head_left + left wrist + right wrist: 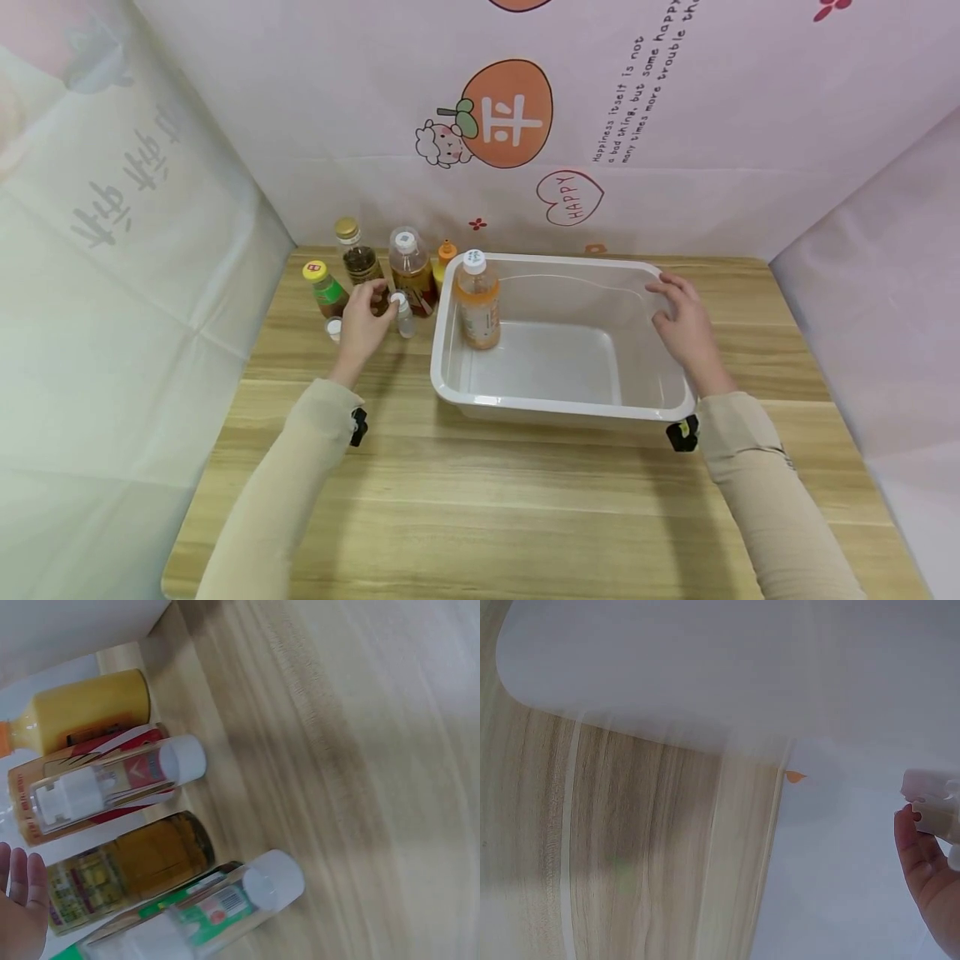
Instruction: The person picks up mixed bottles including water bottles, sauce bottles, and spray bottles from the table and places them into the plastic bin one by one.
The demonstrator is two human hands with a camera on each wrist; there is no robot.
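Note:
My left hand (365, 321) reaches over a group of bottles, thumb and forefinger apart. Its thumb overlaps the white top of a small clear bottle (406, 323); in the left wrist view the fingers (19, 877) lie left of that bottle (112, 784). A second small clear bottle (333, 330) stands on the hand's other side. My right hand (686, 325) is over the right rim of a beige bin (562, 404), fingers bent loosely. In the right wrist view a pale piece (934, 806) overlaps its fingertips; I cannot tell what it is. A bottle with an orange-marked label (481, 321) stands inside the bin's left end.
Behind my left hand stand a yellow-capped jar (327, 290), a gold-capped bottle (362, 260), a large white-capped bottle (412, 271) and an orange-tipped yellow squeeze bottle (444, 265). The wooden table (480, 508) is bordered by printed white sheets (337, 108).

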